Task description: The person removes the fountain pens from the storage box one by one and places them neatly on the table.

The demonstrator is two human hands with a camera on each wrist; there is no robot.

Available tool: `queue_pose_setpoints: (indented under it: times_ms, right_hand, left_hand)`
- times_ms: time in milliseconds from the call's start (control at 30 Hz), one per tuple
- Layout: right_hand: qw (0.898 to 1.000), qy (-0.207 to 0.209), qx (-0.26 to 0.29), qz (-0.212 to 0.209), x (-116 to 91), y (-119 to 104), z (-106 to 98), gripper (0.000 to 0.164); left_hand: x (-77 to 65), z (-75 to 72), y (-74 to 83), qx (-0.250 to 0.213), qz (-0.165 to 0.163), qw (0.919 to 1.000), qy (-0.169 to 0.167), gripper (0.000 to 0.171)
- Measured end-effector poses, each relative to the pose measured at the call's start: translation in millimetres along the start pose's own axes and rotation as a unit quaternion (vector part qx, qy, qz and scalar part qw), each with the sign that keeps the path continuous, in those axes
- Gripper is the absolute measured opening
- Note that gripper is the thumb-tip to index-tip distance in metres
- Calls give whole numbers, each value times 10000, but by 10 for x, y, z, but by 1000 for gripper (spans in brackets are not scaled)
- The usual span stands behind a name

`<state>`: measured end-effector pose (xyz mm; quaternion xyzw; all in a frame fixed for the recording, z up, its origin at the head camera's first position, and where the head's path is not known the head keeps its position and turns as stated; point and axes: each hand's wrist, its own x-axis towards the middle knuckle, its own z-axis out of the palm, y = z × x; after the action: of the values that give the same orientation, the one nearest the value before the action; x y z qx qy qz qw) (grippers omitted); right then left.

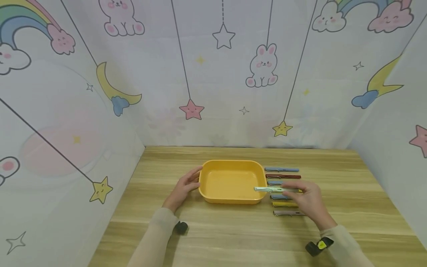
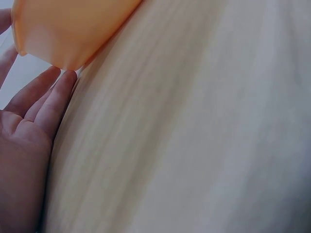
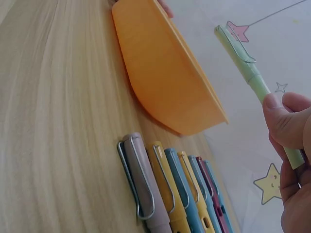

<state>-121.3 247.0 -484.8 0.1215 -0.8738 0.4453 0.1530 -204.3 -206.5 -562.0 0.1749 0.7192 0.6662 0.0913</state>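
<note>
A shallow yellow tray (image 1: pixel 230 200) stands on the wooden table. My left hand (image 1: pixel 182 188) rests against its left end, fingers extended along the outer wall, as the left wrist view also shows. Between thumb and fingers, my right hand (image 1: pixel 307 198) pinches a light green pen (image 3: pixel 240 58) with a metal clip. The clip end of this pen points left, over the tray's right rim. Below the right hand lies a row of capped pens, among them a mauve pen (image 3: pixel 143 184), a yellow pen (image 1: pixel 283 204) and a dark red pen (image 1: pixel 283 176). The hand partly covers several of them.
A blue pen (image 1: pixel 281 169) lies farthest back in the row, close to the tray's right end. Pale cloth walls (image 1: pixel 220 129) with cartoon prints enclose the wooden table (image 1: pixel 233 237) at the back and both sides.
</note>
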Motion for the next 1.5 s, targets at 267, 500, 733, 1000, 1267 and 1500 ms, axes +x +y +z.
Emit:
queue_pose_setpoints:
  times_ms: [267,500,733,1000,1267,1500]
  right_hand:
    - [9997,-25,-53,248,-177,43,-125,17]
    - [9996,22,-123,255,-344,170,-183,19]
    - [9995,206,-151,162,-488,276,-229,23]
    - [9990,284,-205,278,-643,313,-249,25]
    - [9989,270,-342,157,-765,400,-266,30]
    - [9994,196,-269,50,-816,467,-271,34]
  left_hand:
    - [-3,9,4,17,-19,10000,30,62]
    - [-2,11,-3,-37,-6,10000,31,62]
    - [-14,19,26,-23,-59,10000,69,61]
    - [-9,23,33,-26,-64,10000,59,62]
    - [-15,32,23,-108,-103,9999,59,62]
    - [4,26,23,-328,3,9995,25,61]
